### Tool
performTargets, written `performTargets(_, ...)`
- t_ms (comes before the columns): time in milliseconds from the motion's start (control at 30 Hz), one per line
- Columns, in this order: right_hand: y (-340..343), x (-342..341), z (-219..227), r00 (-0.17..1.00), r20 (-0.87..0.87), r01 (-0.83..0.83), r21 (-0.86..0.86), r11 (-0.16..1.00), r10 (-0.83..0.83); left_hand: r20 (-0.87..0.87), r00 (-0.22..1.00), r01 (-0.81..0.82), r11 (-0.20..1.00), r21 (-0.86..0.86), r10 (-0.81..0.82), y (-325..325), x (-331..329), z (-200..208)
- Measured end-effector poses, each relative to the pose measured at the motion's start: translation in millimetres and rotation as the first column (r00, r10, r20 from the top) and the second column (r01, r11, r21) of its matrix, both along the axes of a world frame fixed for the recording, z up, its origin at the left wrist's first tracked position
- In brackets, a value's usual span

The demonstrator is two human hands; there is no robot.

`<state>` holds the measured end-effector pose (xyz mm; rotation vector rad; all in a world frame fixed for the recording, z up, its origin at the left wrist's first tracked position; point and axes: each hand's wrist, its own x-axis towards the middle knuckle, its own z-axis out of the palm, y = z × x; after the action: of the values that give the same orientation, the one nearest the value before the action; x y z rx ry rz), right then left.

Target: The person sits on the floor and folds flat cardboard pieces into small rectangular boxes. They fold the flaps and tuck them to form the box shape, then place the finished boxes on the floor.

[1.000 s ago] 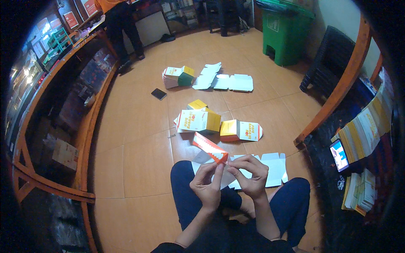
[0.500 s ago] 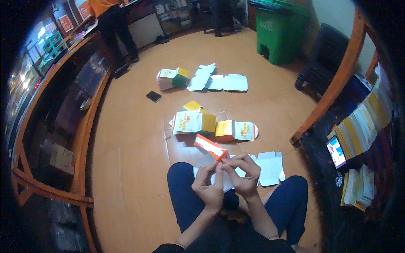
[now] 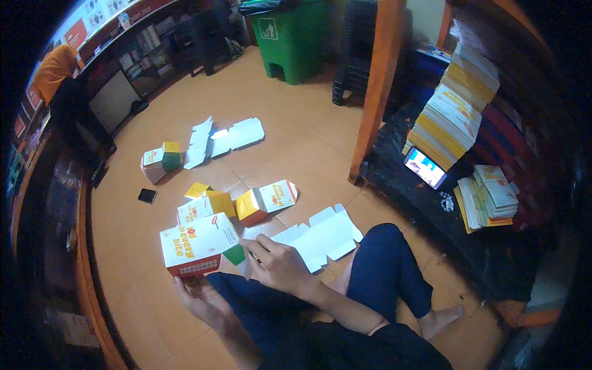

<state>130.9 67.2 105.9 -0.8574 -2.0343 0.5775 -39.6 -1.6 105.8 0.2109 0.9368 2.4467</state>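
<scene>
A white folding carton (image 3: pixel 198 243) with orange lettering, a red side and a green flap is held up over my left knee. From below, my left hand (image 3: pixel 203 303) grips its lower red edge, the fingers partly hidden behind it. My right hand (image 3: pixel 279 265) is closed at the carton's right end, thumb and fingers pinching the edge by the green flap. Just beyond lie partly folded cartons, one yellow and white (image 3: pixel 250 206). Right of my right hand, a flat unfolded carton (image 3: pixel 324 240) shows its white inside.
Farther off lie a folded carton (image 3: pixel 161 161), another flat one (image 3: pixel 237 137) and a dark phone (image 3: pixel 147 195). On a dark bench at right are stacked flat cartons (image 3: pixel 447 114) and a lit phone (image 3: pixel 425 168). A wooden post (image 3: pixel 377 86), a green bin (image 3: pixel 287 43) and a person (image 3: pixel 68 92) stand around.
The view has swung to the right. The carton in my hands has turned to show its lettered white face. My left hand has moved beneath it, my right hand to its right end.
</scene>
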Motion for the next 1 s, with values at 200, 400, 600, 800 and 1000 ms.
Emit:
performTargets(200,-2.7,3.7,7.5,0.980,-0.196,0.080,0.178,0.981,-0.044,-0.175,0.869,0.443,0.886,-0.139,-0.462,5.6,37.2,-5.8)
performTargets(400,-1.1,11.4,16.1,0.948,-0.319,0.049,0.166,0.985,0.007,-0.305,0.856,0.298,0.881,-0.367,-0.417,7.5,39.2,0.9)
performTargets(600,0.1,23.5,16.4,0.968,-0.238,0.025,0.384,0.923,0.073,-0.261,0.855,0.418,0.894,-0.163,-0.447,1.5,50.7,-1.8)
performTargets(800,1.0,19.6,21.2,0.950,-0.308,0.093,0.422,0.902,0.046,-0.228,0.904,0.292,0.913,-0.285,-0.361,0.2,52.4,14.0)
performTargets(1000,-2.1,12.8,26.9,0.868,-0.496,0.071,0.141,0.987,0.008,-0.500,0.850,-0.014,0.941,-0.339,-0.167,-6.3,67.0,5.8)
